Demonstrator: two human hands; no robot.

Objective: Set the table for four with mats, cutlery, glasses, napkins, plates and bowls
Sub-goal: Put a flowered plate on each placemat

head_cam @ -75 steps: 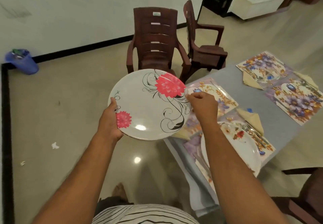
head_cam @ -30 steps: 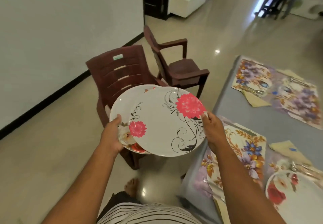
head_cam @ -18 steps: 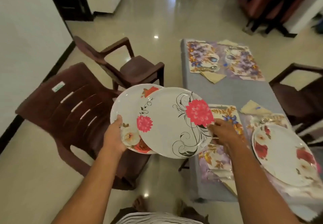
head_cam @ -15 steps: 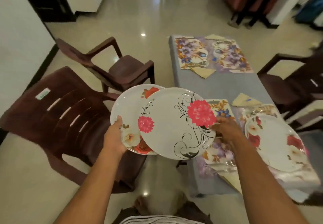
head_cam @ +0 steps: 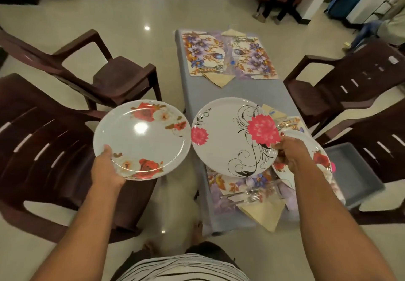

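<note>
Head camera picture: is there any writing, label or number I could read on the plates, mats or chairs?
No text can be read.
Small white sticker on the dark brown plastic chair at right: too small and blurred.
Blue mark on the folded beige napkin: blurred.
White plate with pink flowers and black swirls, white plate with red roses, floral place mats: pictures only.

left hand (head_cam: 106,169) grips rose plate (head_cam: 142,138) off the table's left edge | right hand (head_cam: 289,151) holds pink-flower plate (head_cam: 234,136) over near-left mat (head_cam: 236,184) | another plate (head_cam: 320,157) at near-right corner of table (head_cam: 230,90)
</note>
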